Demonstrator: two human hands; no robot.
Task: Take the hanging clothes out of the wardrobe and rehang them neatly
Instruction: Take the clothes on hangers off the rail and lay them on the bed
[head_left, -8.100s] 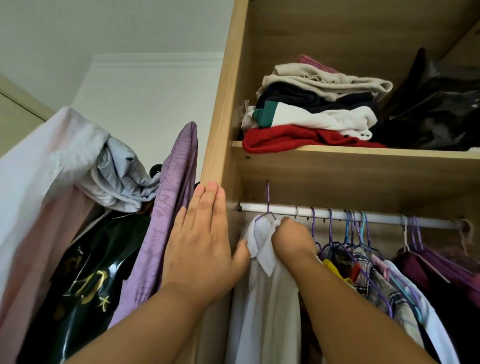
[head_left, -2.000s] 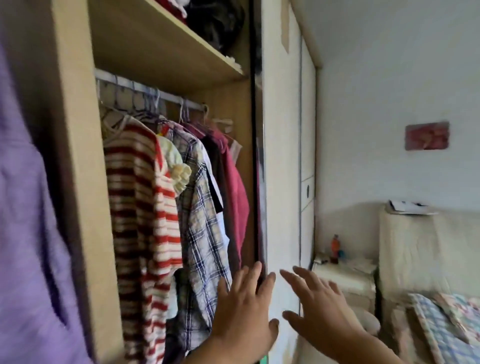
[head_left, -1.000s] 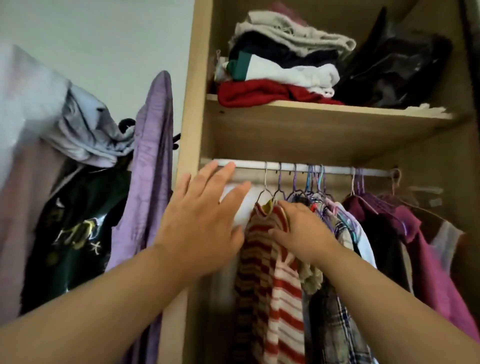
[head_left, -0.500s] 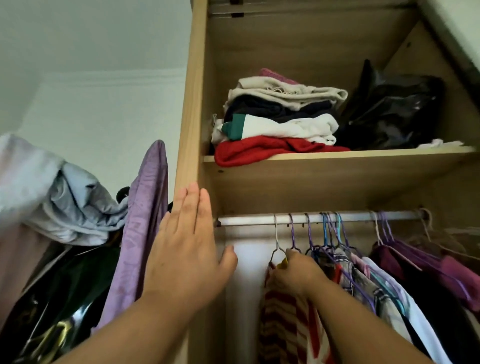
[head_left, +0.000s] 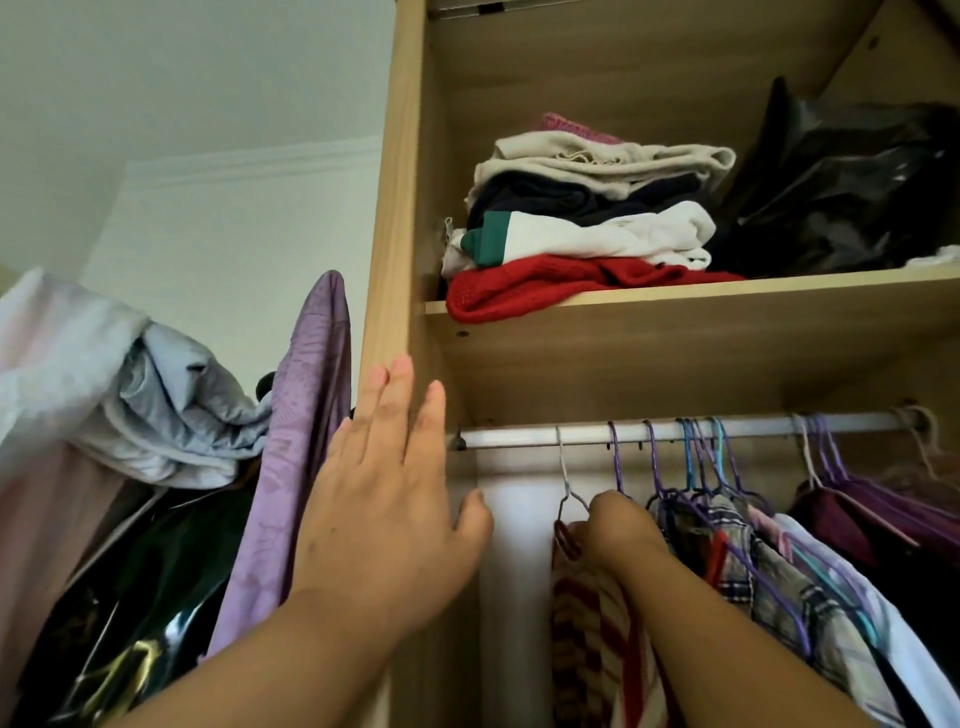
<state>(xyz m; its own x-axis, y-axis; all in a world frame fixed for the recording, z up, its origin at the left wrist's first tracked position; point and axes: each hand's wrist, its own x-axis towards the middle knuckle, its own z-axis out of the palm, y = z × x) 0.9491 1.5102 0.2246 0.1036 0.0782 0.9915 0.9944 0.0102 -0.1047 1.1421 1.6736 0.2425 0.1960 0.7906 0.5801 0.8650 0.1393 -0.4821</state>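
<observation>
Since the striped shirt (head_left: 587, 649) looks light and limp, the right hand (head_left: 618, 530) clasps its wire hanger (head_left: 569, 488) by the neck while the left hand (head_left: 384, 499) lies flat against the wardrobe (head_left: 395, 208)

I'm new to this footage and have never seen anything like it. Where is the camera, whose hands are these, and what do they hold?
No machine here: a person wears a wide-angle camera on the head, so you see their own arms reaching up into a wardrobe. The left hand lies flat and open against the side panel, holding nothing. The right hand grips the top of a red-and-white striped shirt, by its white hanger on the rail. More shirts hang to the right. On the shelf above lie folded clothes and a black bag.
</observation>
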